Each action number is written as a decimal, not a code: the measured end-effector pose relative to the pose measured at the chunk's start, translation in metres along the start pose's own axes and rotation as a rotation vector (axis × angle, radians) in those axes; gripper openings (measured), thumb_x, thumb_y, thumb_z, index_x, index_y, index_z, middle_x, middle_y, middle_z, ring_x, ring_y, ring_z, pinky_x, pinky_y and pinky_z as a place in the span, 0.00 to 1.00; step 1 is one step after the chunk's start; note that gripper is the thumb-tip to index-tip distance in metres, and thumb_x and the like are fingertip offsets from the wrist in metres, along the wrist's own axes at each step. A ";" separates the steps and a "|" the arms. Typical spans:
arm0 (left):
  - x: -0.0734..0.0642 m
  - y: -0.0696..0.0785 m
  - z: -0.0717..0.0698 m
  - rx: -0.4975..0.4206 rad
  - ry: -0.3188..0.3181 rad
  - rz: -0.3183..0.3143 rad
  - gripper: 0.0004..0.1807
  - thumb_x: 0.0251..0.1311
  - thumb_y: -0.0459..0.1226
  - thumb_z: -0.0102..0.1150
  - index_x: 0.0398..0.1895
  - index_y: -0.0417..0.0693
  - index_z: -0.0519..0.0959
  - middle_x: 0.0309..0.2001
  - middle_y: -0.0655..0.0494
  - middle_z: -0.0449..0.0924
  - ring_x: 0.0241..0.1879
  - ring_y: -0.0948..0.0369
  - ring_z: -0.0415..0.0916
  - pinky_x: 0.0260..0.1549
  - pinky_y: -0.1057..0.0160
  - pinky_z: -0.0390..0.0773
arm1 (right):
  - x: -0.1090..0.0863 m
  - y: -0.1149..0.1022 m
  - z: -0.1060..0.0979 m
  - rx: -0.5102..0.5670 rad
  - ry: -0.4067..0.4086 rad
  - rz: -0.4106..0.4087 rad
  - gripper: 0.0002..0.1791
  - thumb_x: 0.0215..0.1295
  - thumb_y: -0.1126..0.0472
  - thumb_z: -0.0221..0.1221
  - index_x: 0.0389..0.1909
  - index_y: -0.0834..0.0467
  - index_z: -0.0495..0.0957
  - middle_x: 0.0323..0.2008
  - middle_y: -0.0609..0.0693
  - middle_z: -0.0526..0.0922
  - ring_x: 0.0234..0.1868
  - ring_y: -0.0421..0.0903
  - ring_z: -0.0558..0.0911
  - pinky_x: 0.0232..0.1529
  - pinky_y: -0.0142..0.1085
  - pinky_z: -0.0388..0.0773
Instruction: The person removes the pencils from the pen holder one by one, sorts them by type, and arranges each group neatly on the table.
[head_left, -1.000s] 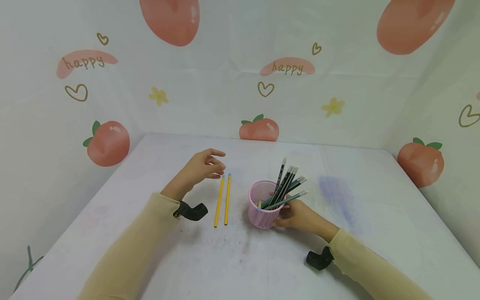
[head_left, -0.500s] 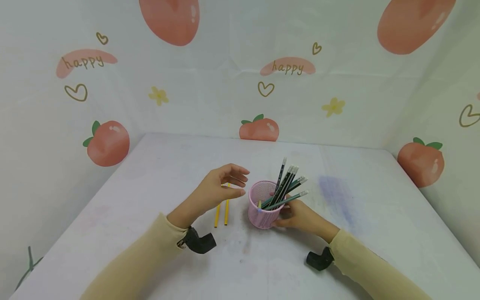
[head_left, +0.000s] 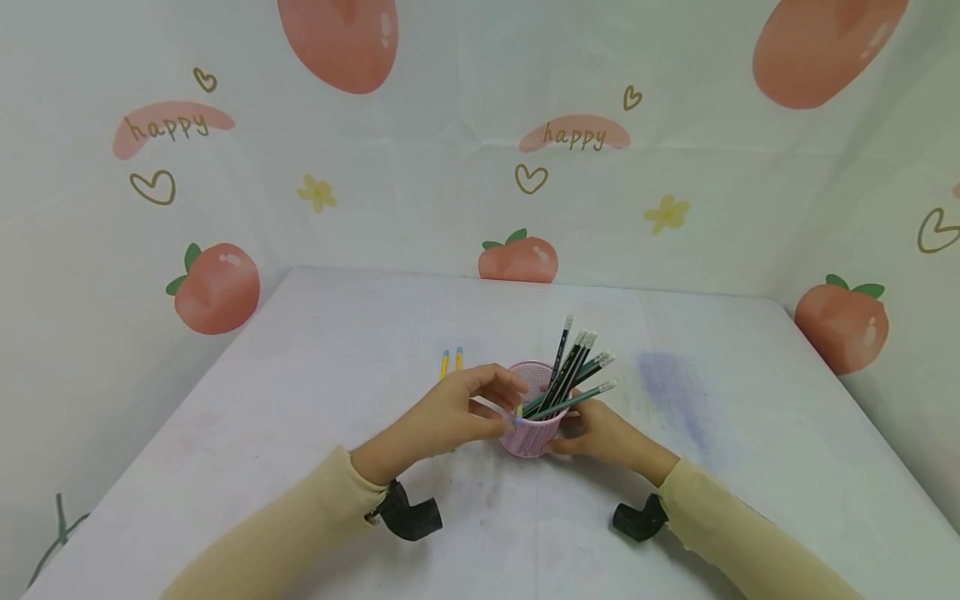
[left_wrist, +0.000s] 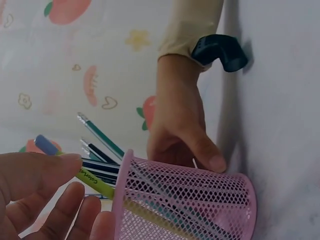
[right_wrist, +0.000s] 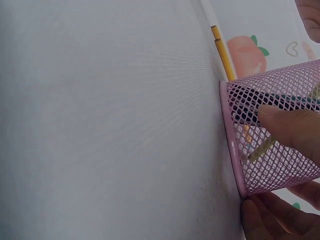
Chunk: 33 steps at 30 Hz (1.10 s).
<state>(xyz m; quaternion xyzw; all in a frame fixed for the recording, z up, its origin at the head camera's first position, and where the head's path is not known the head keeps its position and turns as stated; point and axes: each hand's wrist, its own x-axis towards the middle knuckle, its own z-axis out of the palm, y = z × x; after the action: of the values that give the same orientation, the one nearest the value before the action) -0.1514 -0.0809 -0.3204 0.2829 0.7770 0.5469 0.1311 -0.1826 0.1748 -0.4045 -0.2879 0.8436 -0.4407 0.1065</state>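
A pink mesh pencil cup (head_left: 531, 439) stands upright on the table, holding several dark and green pencils (head_left: 573, 367) with their eraser ends up. My right hand (head_left: 603, 433) grips the cup from its right side, thumb and fingers around the mesh in the right wrist view. One yellow pencil (left_wrist: 97, 184) with a blue end leans out over the cup's left rim. My left hand (head_left: 468, 410) is right at that rim, fingers loosely bent and apart from the thumb. In the left wrist view the thumb tip overlaps the yellow pencil, below its blue end.
Two yellow pencils with blue ends, such as the left pencil (head_left: 444, 365), lie side by side on the white table (head_left: 712, 517), partly hidden behind my left hand. A white curtain (head_left: 420, 217) printed with peaches rises behind the table and at both sides.
My left hand has moved right and toward me, from beside the two yellow pencils on the table to the cup's rim. The right hand and cup have stayed in place.
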 end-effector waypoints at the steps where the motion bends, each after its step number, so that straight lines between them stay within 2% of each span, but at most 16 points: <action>1: 0.000 -0.001 0.001 0.003 -0.002 0.001 0.20 0.53 0.24 0.59 0.52 0.41 0.77 0.49 0.41 0.79 0.46 0.58 0.78 0.44 0.68 0.82 | 0.000 0.000 0.000 0.002 -0.001 0.001 0.36 0.54 0.62 0.70 0.61 0.67 0.66 0.58 0.64 0.76 0.56 0.62 0.79 0.58 0.51 0.76; 10: 0.003 -0.003 0.006 0.023 -0.004 -0.001 0.15 0.54 0.25 0.60 0.46 0.38 0.78 0.45 0.44 0.81 0.45 0.60 0.78 0.46 0.63 0.82 | 0.001 -0.001 0.000 0.031 -0.007 0.003 0.32 0.54 0.62 0.70 0.57 0.67 0.68 0.57 0.64 0.76 0.56 0.62 0.79 0.57 0.48 0.78; 15: 0.004 -0.005 0.008 0.047 0.026 0.007 0.10 0.54 0.25 0.60 0.40 0.39 0.81 0.42 0.47 0.82 0.44 0.57 0.78 0.44 0.66 0.82 | 0.001 -0.001 0.000 0.023 -0.005 0.011 0.31 0.54 0.62 0.70 0.56 0.67 0.69 0.56 0.64 0.76 0.55 0.62 0.80 0.57 0.49 0.78; 19: 0.006 -0.007 0.008 0.079 0.054 0.037 0.08 0.54 0.25 0.60 0.36 0.42 0.82 0.38 0.53 0.82 0.41 0.60 0.78 0.43 0.66 0.82 | 0.001 -0.002 0.000 0.023 -0.005 0.015 0.31 0.54 0.62 0.70 0.56 0.66 0.69 0.56 0.64 0.77 0.55 0.62 0.80 0.57 0.49 0.78; 25: 0.009 -0.006 0.005 0.122 0.112 0.059 0.05 0.56 0.30 0.64 0.35 0.46 0.83 0.36 0.60 0.83 0.40 0.66 0.79 0.44 0.65 0.81 | 0.000 -0.002 0.000 0.021 -0.010 0.013 0.39 0.54 0.64 0.70 0.64 0.69 0.63 0.61 0.66 0.73 0.56 0.63 0.79 0.57 0.50 0.77; 28: 0.013 -0.004 0.000 0.111 0.152 0.076 0.04 0.57 0.32 0.65 0.35 0.47 0.82 0.36 0.58 0.84 0.40 0.65 0.81 0.45 0.65 0.82 | 0.000 -0.002 0.000 0.024 -0.012 0.016 0.40 0.54 0.63 0.70 0.65 0.69 0.62 0.61 0.66 0.72 0.56 0.64 0.78 0.58 0.51 0.77; 33: 0.020 0.003 -0.014 0.039 0.236 0.119 0.06 0.57 0.31 0.65 0.38 0.43 0.82 0.38 0.53 0.84 0.40 0.62 0.82 0.42 0.63 0.83 | 0.000 -0.001 0.000 0.031 -0.014 0.030 0.37 0.54 0.62 0.70 0.63 0.67 0.64 0.60 0.65 0.74 0.57 0.63 0.78 0.59 0.52 0.76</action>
<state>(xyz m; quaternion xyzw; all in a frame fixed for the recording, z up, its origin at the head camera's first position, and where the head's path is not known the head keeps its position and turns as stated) -0.1738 -0.0792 -0.3102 0.2648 0.7793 0.5680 0.0007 -0.1825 0.1743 -0.4032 -0.2765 0.8400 -0.4501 0.1236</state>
